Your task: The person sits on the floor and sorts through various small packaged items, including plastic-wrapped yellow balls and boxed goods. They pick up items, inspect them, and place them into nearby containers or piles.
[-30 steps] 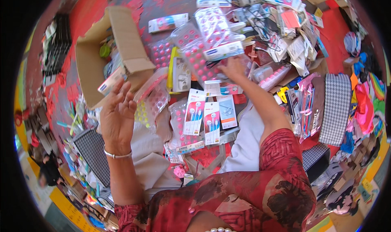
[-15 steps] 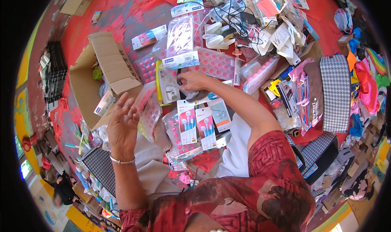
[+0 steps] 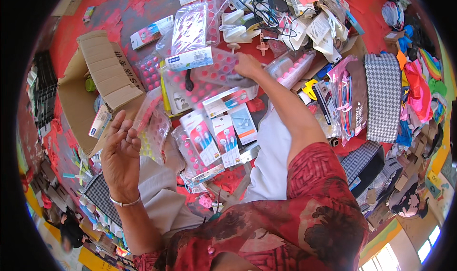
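From where I sit at the feed, the left hand (image 3: pixel 121 156) is raised in front of the box (image 3: pixel 74 95), palm turned inward, its fingers loosely curled with nothing in them that I can see. A pale bracelet (image 3: pixel 124 203) rings its wrist. The right hand (image 3: pixel 248 67) reaches across the pile to the right end of the pink-dotted sheet (image 3: pixel 216 67); its fingers are bent down at that end, but I cannot tell whether they pinch it. The sheet lies in the middle of the pile, just right of the blue header card (image 3: pixel 190 59), under which a small dark piece (image 3: pixel 189 82) shows. Above the card I see a shiny packet (image 3: pixel 189 25), and further right the white plugs (image 3: pixel 238 31) and a tangle of black cables (image 3: pixel 257 0). Nearer the wearer, a long carton (image 3: pixel 227 102) lies aslant above two earphone cards (image 3: pixel 200 136) and a grey-fronted pack (image 3: pixel 243 123). To their left I make out the yellow-edged pack (image 3: pixel 166 92) and a clear bag (image 3: pixel 157 135) of pink and yellow dots. Right of the right hand is a pack of pink balls (image 3: pixel 297 67), and well beyond it a checked panel (image 3: pixel 382 97) stands out among the goods.
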Action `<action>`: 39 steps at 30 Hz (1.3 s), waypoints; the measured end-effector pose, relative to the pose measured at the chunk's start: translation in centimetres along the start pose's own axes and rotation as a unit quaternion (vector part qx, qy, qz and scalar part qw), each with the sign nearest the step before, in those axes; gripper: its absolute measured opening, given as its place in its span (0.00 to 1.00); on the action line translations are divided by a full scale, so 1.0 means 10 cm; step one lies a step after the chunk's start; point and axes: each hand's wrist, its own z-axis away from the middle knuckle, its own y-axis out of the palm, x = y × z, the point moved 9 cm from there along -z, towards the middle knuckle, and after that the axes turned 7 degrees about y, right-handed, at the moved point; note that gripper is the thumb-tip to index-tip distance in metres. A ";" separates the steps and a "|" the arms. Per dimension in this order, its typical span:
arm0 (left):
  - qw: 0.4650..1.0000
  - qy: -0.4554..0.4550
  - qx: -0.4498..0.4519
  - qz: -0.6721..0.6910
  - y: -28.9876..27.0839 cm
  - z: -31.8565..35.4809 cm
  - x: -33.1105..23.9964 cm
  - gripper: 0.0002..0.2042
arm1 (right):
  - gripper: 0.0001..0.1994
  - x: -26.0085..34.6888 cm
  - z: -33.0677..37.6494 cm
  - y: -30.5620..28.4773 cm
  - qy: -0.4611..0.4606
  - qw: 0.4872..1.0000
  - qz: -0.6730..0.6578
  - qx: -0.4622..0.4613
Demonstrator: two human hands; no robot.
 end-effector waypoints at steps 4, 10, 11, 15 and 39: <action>1.000 0.004 0.017 0.005 0.01 0.01 -0.03 0.19 | 0.22 -0.09 0.32 0.03 -0.031 0.997 0.035 0.060; 0.999 -0.009 0.034 0.006 0.04 0.03 0.02 0.17 | 0.16 -0.64 0.16 -0.34 0.009 0.947 0.320 -0.007; 0.999 -0.008 0.035 0.005 0.05 0.03 0.02 0.17 | 0.15 -0.73 0.16 -0.30 0.019 0.934 0.357 0.026; 1.000 -0.006 0.026 0.005 0.06 0.03 0.03 0.17 | 0.09 -0.60 0.43 -0.37 -0.030 0.922 0.377 -0.085; 0.999 -0.034 0.021 -0.018 0.10 0.00 0.20 0.15 | 0.10 -0.52 -0.77 -1.06 -0.009 0.395 -0.898 -0.193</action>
